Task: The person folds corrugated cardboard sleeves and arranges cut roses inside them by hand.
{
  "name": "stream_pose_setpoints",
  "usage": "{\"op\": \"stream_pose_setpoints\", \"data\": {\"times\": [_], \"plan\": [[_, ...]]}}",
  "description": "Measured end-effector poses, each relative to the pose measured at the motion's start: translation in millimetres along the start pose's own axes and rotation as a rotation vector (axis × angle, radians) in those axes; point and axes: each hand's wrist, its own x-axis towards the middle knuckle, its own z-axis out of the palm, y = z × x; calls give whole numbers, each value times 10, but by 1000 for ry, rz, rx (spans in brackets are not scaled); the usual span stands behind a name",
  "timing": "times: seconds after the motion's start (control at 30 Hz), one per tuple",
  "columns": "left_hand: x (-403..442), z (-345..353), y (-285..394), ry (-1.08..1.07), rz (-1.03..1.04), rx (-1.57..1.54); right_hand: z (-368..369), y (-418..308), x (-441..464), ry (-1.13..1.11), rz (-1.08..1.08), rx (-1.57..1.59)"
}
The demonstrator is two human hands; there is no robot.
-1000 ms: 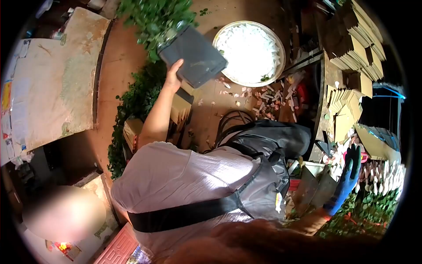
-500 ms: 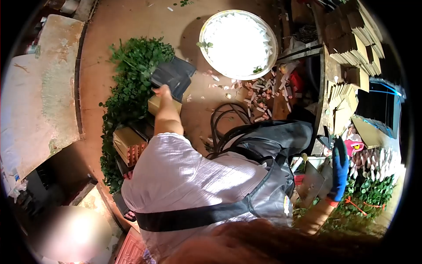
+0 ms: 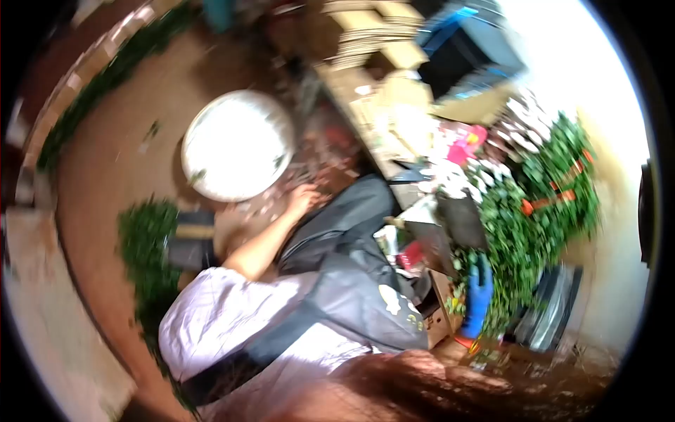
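Note:
My left hand (image 3: pixel 304 200), bare, is over the edge of the dark apron (image 3: pixel 344 211) on my lap, just below a round white tub (image 3: pixel 239 144). Its fingers look loosely apart, with nothing visible in them, though the hand is blurred. My right hand (image 3: pixel 479 295) wears a blue glove, its fingers stretched out beside leafy green stems (image 3: pixel 517 250) and touching or close to them. White-covered flower heads (image 3: pixel 524 123) top the bunches, which have orange ties (image 3: pixel 552 202). A dark grey sheet-like piece (image 3: pixel 461 221) lies just above the glove.
Green foliage (image 3: pixel 144 239) lies along the left, with a black box-like piece (image 3: pixel 191 240) with a tan band on it. Small pale pieces (image 3: pixel 320 165) litter the floor beside the tub. Stacked cardboard (image 3: pixel 376 32) stands at the top. A black plastic-wrapped bundle (image 3: pixel 548 309) is at the right.
The view has swung to the right. My left hand has left the black piece on the foliage and come over to my lap. My gloved right hand is now lower, beside the leafy stems.

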Motion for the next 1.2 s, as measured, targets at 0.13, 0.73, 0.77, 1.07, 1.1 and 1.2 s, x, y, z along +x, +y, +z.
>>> {"op": "stream_pose_setpoints", "data": {"times": [0.13, 0.73, 0.77, 1.07, 1.1, 1.2], "plan": [[-95, 874, 942, -36, 230, 460, 411, 173, -397, 223, 0, 226], [-1601, 4370, 1039, -1456, 885, 1656, 1258, 1872, -2412, 322, 1176, -414], [-1575, 4369, 1011, -1484, 898, 1634, 1251, 2106, -2396, 324, 1153, -491], [-1558, 4407, 1013, -1515, 885, 1763, 832, 3069, -2022, -201, 1296, -657], [-1561, 4407, 1011, -1507, 856, 1765, 861, 3076, -2107, -176, 1222, -647], [-1523, 4403, 1004, -1565, 847, 1746, 606, 3006, -2433, -387, 1054, -525]]}}
